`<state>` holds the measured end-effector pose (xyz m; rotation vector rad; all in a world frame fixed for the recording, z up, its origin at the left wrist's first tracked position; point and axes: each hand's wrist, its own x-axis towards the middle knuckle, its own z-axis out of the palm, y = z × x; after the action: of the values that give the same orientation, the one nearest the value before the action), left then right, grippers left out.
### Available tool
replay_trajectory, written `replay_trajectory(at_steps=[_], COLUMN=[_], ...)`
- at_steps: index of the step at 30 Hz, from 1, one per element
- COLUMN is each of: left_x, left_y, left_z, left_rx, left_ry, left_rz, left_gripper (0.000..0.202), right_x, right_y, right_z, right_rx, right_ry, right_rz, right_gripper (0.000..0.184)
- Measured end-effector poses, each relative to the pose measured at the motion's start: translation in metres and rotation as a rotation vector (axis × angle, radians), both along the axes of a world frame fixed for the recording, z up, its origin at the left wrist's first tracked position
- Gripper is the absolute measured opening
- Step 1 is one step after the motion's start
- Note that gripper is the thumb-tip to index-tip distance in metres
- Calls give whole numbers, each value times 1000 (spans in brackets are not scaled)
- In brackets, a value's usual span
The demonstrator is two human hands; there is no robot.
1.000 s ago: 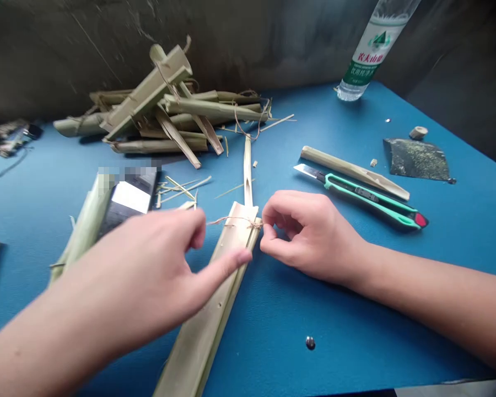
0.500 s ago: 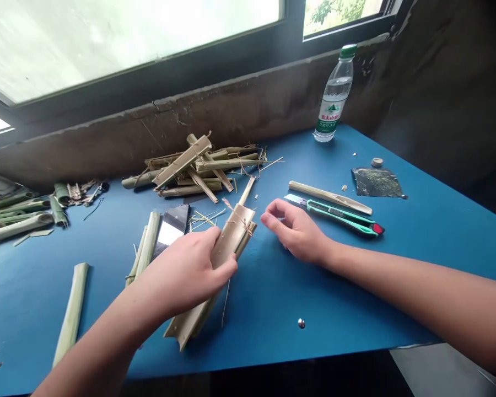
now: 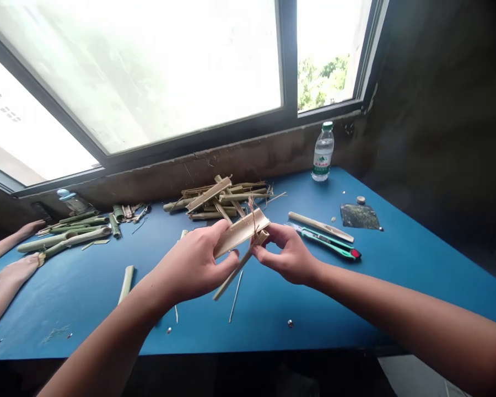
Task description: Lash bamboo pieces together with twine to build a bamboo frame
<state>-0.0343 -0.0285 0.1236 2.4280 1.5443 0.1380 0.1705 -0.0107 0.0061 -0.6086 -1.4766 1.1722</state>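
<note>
My left hand [image 3: 192, 267] grips a tied bundle of split bamboo strips [image 3: 242, 231] and holds it up above the blue table [image 3: 397, 275]. A thin twine is knotted round the bundle's right end. My right hand [image 3: 287, 253] is closed on that end, fingers pinched at the knot. A thinner bamboo stick [image 3: 231, 275] slants down out of the bundle between my hands.
A pile of bamboo pieces [image 3: 219, 198] lies behind my hands. A green utility knife [image 3: 328, 242] and a bamboo strip [image 3: 320, 226] lie to the right, with a dark sheet [image 3: 359, 216] and a water bottle [image 3: 323, 151] beyond. Another person's hands [image 3: 19, 270] rest among bamboo at far left.
The bundle has been lifted off the table by my left hand. My right hand moved in and took hold of its tied end. The camera tilted up and back, showing the window.
</note>
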Motion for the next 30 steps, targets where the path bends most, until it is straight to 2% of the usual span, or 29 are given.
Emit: replay_trajectory(at_steps=[4, 7, 9, 12, 15, 18, 25, 30], left_x=[-5, -5, -3, 1, 2, 0, -4, -3], left_y=[13, 28, 38, 50, 56, 58, 69, 72], left_z=[28, 47, 55, 60, 58, 52, 38, 35], left_rx=[-6, 120, 205, 218, 209, 221, 370, 498], left_ry=[-144, -215, -237, -271, -293, -313, -283, -271], left_rz=[-7, -25, -30, -61, -73, -69, -66, -72], left_gripper=[32, 31, 28, 31, 37, 39, 40, 39], right_x=[3, 9, 14, 19, 21, 23, 24, 23], right_y=[10, 25, 35, 44, 48, 52, 60, 55], right_z=[40, 65, 78, 91, 97, 94, 81, 86], right_rx=[50, 49, 57, 93, 121, 101, -42, -173], right_ry=[31, 6, -10, 10, 28, 11, -4, 2], right_rz=[18, 91, 106, 86, 96, 130, 162, 189], right_gripper=[18, 22, 20, 20, 34, 44, 46, 48])
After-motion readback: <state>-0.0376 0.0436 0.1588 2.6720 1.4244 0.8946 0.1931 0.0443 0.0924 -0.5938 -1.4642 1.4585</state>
